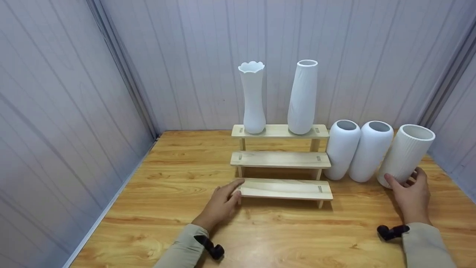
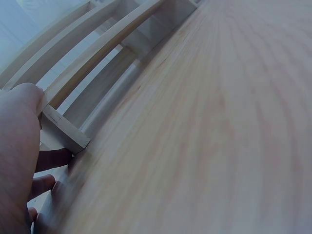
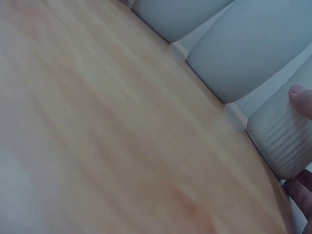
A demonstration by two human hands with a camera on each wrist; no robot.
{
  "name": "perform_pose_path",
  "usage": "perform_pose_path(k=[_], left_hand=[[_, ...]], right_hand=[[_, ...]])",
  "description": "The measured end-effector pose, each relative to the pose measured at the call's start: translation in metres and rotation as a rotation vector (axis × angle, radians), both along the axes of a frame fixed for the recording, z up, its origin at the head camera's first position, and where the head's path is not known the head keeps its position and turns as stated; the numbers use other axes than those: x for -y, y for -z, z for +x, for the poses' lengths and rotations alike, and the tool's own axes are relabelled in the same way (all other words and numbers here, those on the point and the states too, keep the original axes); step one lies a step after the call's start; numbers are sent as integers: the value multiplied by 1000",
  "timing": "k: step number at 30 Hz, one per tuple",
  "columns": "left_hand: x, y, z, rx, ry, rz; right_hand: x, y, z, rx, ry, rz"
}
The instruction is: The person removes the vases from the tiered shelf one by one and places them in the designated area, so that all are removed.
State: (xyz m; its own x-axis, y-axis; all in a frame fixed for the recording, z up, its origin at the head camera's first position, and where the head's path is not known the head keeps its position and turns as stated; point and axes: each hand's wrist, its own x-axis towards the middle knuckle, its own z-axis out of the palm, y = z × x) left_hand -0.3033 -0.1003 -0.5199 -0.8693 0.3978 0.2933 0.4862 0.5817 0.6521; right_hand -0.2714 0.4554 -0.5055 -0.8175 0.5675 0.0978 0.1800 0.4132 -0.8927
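Observation:
At the left end of a wooden three-tier stand point(image 1: 284, 189), my left hand point(image 1: 222, 203) touches the lowest shelf, its index finger along the shelf's end and its thumb near the front corner. The left wrist view has the fingers beside the stand's leg point(image 2: 66, 129). Over on the right, my right hand point(image 1: 412, 195) holds an off-white ribbed vase point(image 1: 407, 154) low down, thumb on the near side and fingers round the right. The vase leans slightly, its base at the table. Beside it stand two smooth white vases, one left point(image 1: 343, 149), one nearer point(image 1: 372, 150).
On the top shelf stand a scalloped-rim white vase point(image 1: 253, 98) and a tall tapered white vase point(image 1: 304, 98). The leftmost smooth vase is close to the stand's right side. Panelled walls point(image 1: 200, 56) border the wooden table point(image 1: 178, 160) at the back and sides.

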Motion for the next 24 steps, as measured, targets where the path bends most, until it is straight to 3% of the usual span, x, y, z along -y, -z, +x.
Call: perform_pose_path(k=[5,12,24], left_hand=[[0,0,1,8,12,-1],[0,-1,0,-2,17,0],[0,0,-2,-33,23,3]], right_hand=[[0,2,-2,-24,-15,-5],[-1,6,-4,-31,-96,54],[0,6,-6,-37,-115,97]])
